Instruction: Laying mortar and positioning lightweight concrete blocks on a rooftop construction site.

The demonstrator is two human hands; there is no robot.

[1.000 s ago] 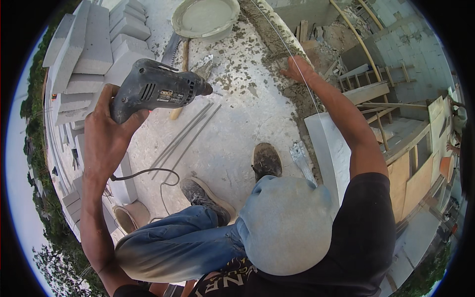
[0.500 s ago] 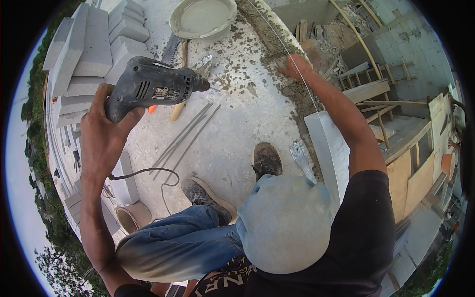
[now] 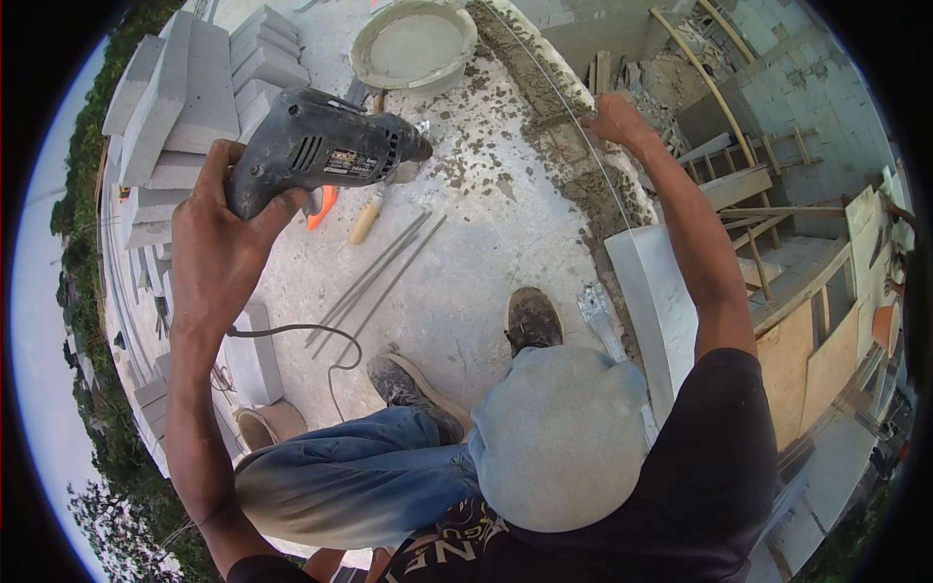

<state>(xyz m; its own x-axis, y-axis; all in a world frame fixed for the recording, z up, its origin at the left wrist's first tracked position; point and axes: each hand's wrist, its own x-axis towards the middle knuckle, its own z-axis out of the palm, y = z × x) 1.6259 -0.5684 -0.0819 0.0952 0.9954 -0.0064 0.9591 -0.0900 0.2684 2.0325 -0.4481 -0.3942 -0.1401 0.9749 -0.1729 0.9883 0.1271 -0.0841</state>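
Note:
My left hand (image 3: 216, 228) grips a black corded power drill (image 3: 321, 146) by its handle, chuck pointing right. The drill is raised over the white floor. Out to the far right reaches my right hand (image 3: 620, 122), at the edge of a strip of wet grey mortar (image 3: 552, 112). Its fingers are curled together beside a taut white string (image 3: 586, 138); whatever they hold, if anything, is hidden. Below the drill lie an orange-handled tool (image 3: 322, 206), partly covered, and a wooden-handled tool (image 3: 366, 222). Several thin metal rods (image 3: 394, 272) lie near them.
Pale blocks (image 3: 160, 102) are stacked at left. A round basin of grey mortar (image 3: 413, 44) stands at the far side. One white block (image 3: 653, 306) sits along the right edge, beyond which is a drop with timber framing (image 3: 748, 209). The drill cord (image 3: 311, 330) trails near my shoes.
My right hand has moved right, off the mortar and to its outer edge, with fingers now drawn together. My left hand still holds the drill, which has shifted slightly in view.

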